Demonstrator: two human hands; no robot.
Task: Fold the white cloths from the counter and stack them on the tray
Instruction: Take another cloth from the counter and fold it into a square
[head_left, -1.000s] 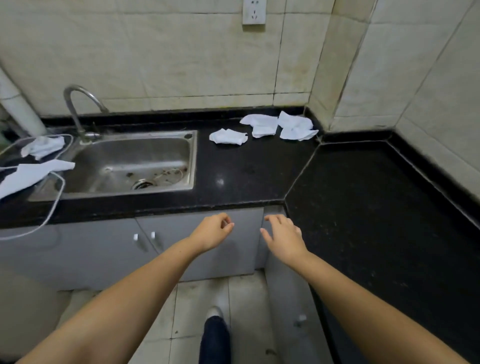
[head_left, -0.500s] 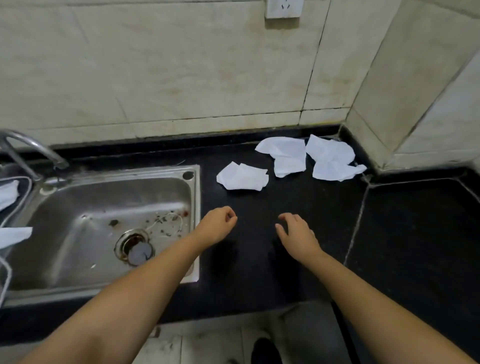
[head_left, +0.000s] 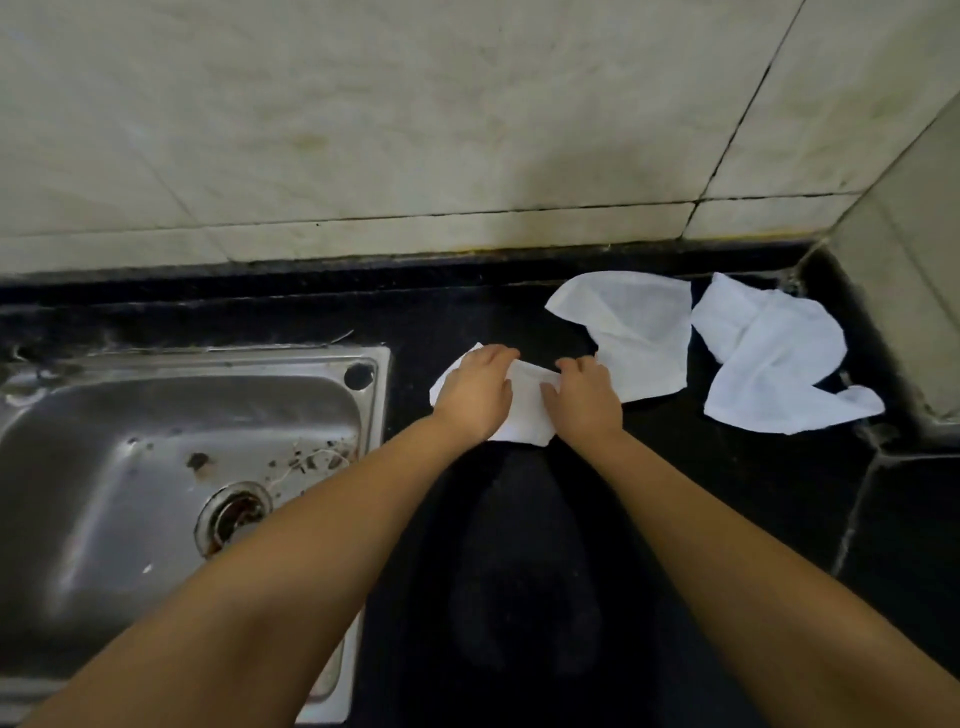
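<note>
On the counter (head_left: 519, 545), nearest cloth (head_left: 524, 415) lies under both hands' fingers (head_left: 501, 356)

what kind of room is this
Most likely a home kitchen: a stainless steel sink set into a black stone counter, with a tiled wall behind it.

This is a home kitchen, a worn one. A stainless steel sink (head_left: 171, 467) with a grimy drain (head_left: 234, 514) is set into a black stone countertop (head_left: 727, 493), which runs rightward from the sink into a corner. Directly behind the sink, pale, stained wall tiles (head_left: 415, 130) with dark grout rise from the counter's back edge.
</note>
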